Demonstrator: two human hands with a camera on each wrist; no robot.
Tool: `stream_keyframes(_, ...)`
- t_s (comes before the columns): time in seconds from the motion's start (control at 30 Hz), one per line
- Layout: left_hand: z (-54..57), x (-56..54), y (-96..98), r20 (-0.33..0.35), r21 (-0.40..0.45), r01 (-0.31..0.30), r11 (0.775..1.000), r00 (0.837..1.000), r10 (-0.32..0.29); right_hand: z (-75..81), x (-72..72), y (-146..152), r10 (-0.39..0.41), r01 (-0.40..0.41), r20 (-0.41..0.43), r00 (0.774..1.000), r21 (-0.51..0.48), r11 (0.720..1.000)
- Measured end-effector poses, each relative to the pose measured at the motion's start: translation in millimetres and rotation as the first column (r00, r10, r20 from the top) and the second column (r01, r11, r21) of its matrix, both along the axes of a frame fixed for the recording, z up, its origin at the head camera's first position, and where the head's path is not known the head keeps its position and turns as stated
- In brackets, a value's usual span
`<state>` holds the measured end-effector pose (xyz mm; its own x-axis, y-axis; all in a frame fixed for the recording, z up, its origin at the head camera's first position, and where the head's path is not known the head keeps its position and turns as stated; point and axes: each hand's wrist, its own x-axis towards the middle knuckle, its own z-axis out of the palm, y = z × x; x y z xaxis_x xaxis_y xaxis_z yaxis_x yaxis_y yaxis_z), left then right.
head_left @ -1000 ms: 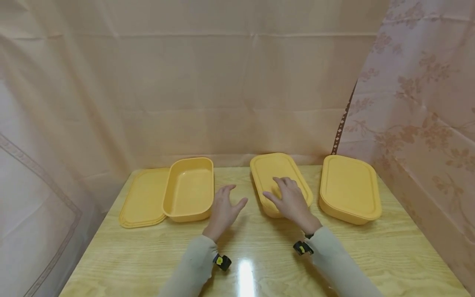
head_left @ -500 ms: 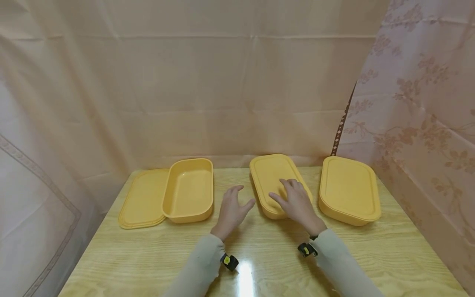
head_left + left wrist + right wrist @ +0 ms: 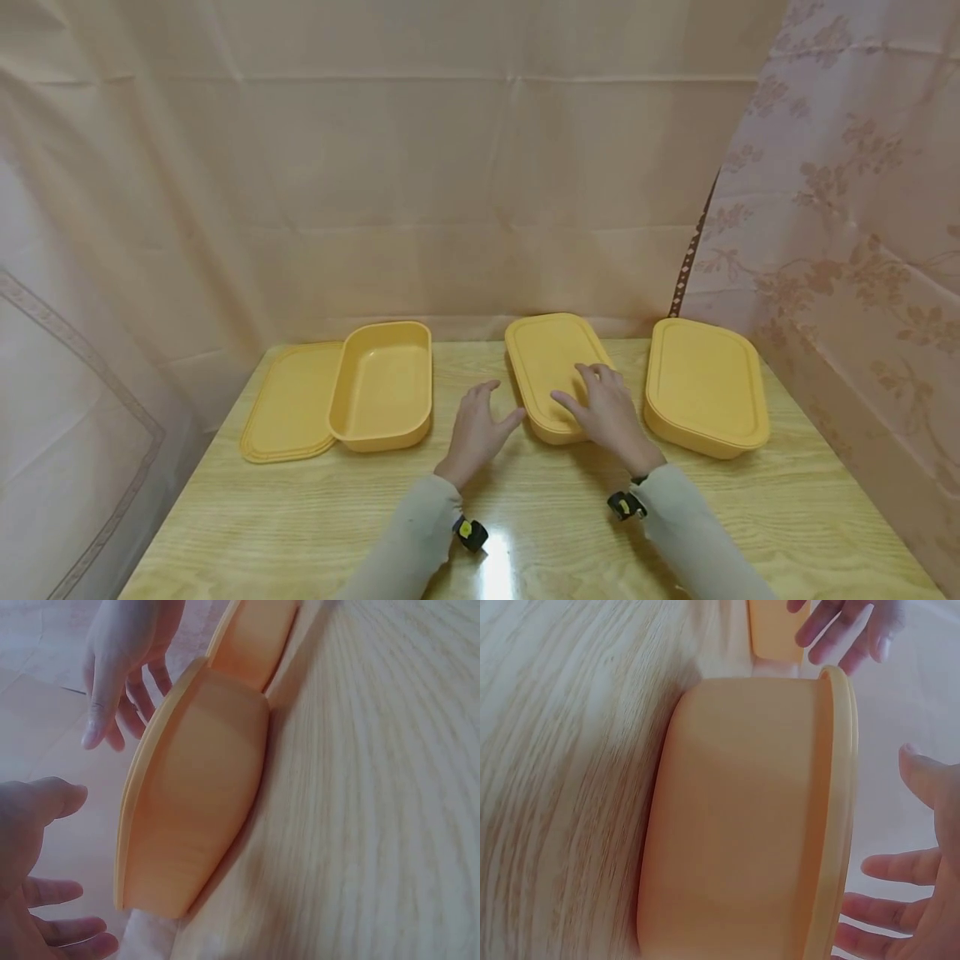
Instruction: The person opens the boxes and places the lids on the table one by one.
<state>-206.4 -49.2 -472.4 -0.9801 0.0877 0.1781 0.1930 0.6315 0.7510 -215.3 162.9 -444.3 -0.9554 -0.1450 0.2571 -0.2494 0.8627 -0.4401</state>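
A lidded yellow food container [image 3: 555, 358] stands right of the table's middle, slightly turned. My right hand [image 3: 611, 417] hovers over its near right part, thumb and fingers spread, holding nothing. My left hand [image 3: 478, 429] is just off the container's near left side, fingers apart and thumb toward it. In the left wrist view the lid's edge [image 3: 131, 817] runs around the top of the container's wall [image 3: 202, 772], with fingers of both hands beside it. The right wrist view has the same container's side [image 3: 735, 802] close up, my right fingers [image 3: 900, 868] near its lid.
A second lidded yellow container [image 3: 705, 379] stands at the right. Toward the left, an open yellow container [image 3: 386, 387] overlaps a stack of flat yellow lids [image 3: 288, 408]. A beige cloth [image 3: 465, 192] hangs behind the wooden table [image 3: 300, 525].
Both hands have shifted to the right. The left hand has left the open container's side and come up to the lidded one; the containers stay in place.
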Motion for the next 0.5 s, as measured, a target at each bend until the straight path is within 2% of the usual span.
stream_keyframes(0.17,-2.2,1.3,3.4,0.014,-0.012,0.008,1.0,1.0,-0.008,-1.8,-1.7,4,-0.021,0.021,-0.002,1.0,0.007,1.0)
stream_keyframes(0.5,-3.4,3.3,9.0,0.062,0.025,0.021,0.999,0.998,-0.023,-4.7,-4.4,12,-0.05,0.05,0.009,0.999,-0.004,0.999)
